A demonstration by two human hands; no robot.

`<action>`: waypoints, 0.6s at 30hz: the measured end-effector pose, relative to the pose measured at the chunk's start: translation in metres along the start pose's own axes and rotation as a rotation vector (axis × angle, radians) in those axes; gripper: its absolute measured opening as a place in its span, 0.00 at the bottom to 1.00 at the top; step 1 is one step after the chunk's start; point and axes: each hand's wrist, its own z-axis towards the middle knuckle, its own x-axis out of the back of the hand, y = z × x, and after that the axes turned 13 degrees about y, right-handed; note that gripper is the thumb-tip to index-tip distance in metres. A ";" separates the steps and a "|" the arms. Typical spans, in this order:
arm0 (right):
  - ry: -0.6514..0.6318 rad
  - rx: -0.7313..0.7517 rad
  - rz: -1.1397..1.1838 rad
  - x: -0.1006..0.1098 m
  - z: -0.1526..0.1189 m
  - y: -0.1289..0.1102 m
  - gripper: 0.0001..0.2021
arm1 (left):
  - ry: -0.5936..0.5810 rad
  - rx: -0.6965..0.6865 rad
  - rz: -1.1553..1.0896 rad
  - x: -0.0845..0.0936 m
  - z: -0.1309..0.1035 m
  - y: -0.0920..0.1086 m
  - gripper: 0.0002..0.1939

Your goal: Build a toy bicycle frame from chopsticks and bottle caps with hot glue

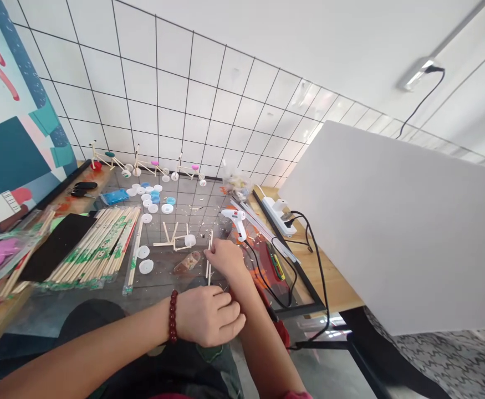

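Note:
My left hand (209, 316), with a dark red bead bracelet on its wrist, rests against my right forearm, its fingers curled; whatever they might hold is hidden. My right hand (225, 256) reaches over the table to thin wooden sticks (209, 266) lying upright in view, its fingertips at the sticks. Whether it grips one cannot be made out. Left of it lie a small stick frame with a white wheel (189, 240) and a brown piece (187, 262). A white glue gun (237, 221) lies just beyond my right hand.
Bundles of packed chopsticks (96, 246) and a black sheet (57, 246) lie left. White and blue discs (146, 266) are scattered mid-table. Small stick models (144, 166) stand at the back. Right are a power strip (279, 215), cables, clear glue sticks (267, 231) and a cutter (277, 267).

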 end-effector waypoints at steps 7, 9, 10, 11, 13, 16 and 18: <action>0.017 -0.044 -0.006 -0.008 0.004 -0.001 0.15 | -0.052 0.209 -0.018 -0.003 -0.029 -0.010 0.11; 0.016 -0.048 -0.012 -0.009 0.005 -0.002 0.14 | -0.079 0.279 -0.041 -0.005 -0.035 -0.012 0.12; 0.019 -0.047 -0.015 -0.009 0.005 -0.002 0.14 | -0.084 0.300 -0.051 -0.006 -0.037 -0.013 0.12; 0.024 -0.044 -0.017 -0.010 0.005 -0.003 0.14 | -0.083 0.315 -0.062 -0.007 -0.039 -0.014 0.12; 0.032 -0.041 -0.019 -0.010 0.005 -0.003 0.14 | -0.078 0.341 -0.089 -0.009 -0.042 -0.015 0.12; 0.035 -0.045 -0.013 -0.011 0.005 -0.002 0.13 | -0.071 0.386 -0.110 -0.011 -0.044 -0.016 0.12; 0.048 -0.040 0.001 -0.012 0.005 -0.002 0.12 | -0.064 0.402 -0.115 -0.011 -0.043 -0.016 0.12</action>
